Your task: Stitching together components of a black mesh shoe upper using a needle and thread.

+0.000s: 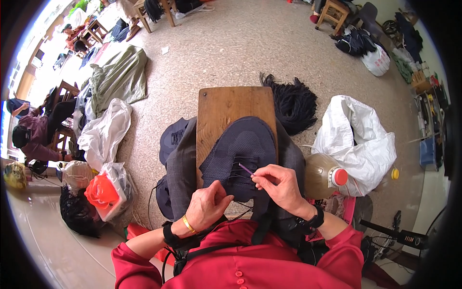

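A dark navy knitted shoe upper point(236, 139) lies on a wooden board point(216, 103) across my lap, with several dark laces threaded in rows over its lower middle. My right hand point(279, 185) pinches a thin purple hook-like tool point(246, 169), its tip over the laces; the exact shape of that tip is too small to tell. Beside the upper's lower left edge, my left hand point(207, 204) is closed with the fingers curled in. Whatever it grips is hidden. Dark lace ends hang between my hands toward my lap.
More dark uppers point(171, 137) lie at my left. A bundle of black laces point(293, 103) rests beyond the board. To the right are a large capped bottle point(322, 176) and a white woven sack point(353, 139). At left sits a red plastic bag point(102, 190); other people sit farther off.
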A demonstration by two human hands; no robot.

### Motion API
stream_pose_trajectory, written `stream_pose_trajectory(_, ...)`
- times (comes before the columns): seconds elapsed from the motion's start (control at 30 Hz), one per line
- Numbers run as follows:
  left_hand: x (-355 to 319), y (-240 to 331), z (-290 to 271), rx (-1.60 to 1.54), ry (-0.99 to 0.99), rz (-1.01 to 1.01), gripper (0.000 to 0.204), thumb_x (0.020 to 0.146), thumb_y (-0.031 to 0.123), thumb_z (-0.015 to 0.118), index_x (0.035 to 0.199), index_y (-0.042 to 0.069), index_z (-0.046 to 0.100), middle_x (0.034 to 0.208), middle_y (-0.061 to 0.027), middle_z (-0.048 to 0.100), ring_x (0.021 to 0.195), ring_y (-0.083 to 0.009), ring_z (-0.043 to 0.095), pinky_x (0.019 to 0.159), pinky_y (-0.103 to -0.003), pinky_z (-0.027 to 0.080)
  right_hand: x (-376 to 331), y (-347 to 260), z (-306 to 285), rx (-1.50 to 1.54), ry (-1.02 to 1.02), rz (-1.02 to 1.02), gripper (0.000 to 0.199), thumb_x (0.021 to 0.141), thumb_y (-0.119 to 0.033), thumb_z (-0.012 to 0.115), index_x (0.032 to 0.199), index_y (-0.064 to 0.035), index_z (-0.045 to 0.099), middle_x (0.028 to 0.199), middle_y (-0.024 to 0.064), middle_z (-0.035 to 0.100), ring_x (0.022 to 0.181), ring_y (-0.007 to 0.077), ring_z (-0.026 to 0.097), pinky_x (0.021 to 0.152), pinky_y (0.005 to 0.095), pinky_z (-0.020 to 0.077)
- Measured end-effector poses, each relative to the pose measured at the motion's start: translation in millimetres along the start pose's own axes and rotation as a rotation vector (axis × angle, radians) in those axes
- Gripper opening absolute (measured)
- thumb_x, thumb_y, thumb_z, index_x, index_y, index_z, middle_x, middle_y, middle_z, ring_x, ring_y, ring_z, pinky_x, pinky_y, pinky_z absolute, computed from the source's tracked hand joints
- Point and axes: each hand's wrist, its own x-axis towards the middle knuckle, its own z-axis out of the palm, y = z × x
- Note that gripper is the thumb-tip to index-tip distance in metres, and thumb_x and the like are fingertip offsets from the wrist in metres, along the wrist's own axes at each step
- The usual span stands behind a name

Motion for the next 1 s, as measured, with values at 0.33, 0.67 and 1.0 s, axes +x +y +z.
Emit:
stream_pose_trajectory(0.33, -9, 6, -14, 0.126, 0.106, -0.053, 0.042, 0.081, 0.025, 0.085, 0.078, 0.003, 0.050, 0.057, -0.0082, 0.055, 0.048, -0.0210, 0.055, 0.047, -0.034, 0.043, 26, -13, 13, 0.536, -0.021, 0.192, 0.014, 0.095, -0.010, 0.071, 0.103, 0.0011, 0.072, 0.087, 0.0050, 0.072, 0.075, 0.0083, 0.068, 0.068, 0.0225, 0.0581)
stream_pose_trajectory(0.67, -20, -11, -26, -0.289, 0.027, 0.066, 0.050, 0.079, 0.038, 0.087, 0.088, 0.002, 0.053, 0.066, -0.0086, 0.063, 0.062, -0.0165, 0.065, 0.057, -0.030, 0.051, 54, -26, 24, 0.797, 0.086, 0.166, 0.015, 0.095, -0.013, 0.072, 0.104, -0.0001, 0.072, 0.090, 0.0066, 0.073, 0.076, 0.0116, 0.071, 0.071, 0.0261, 0.0598)
stream_pose_trajectory(1.0, 29, 9, -5, -0.620, 0.150, -0.156, 0.055, 0.093, 0.049, 0.071, 0.089, -0.005, 0.061, 0.085, -0.0079, 0.066, 0.079, -0.0089, 0.059, 0.068, -0.030, 0.050, 50, -31, 31, 0.689, 0.011, 0.150, 0.016, 0.095, -0.014, 0.073, 0.102, -0.0001, 0.071, 0.087, 0.0068, 0.073, 0.075, 0.0115, 0.071, 0.070, 0.0252, 0.0595)
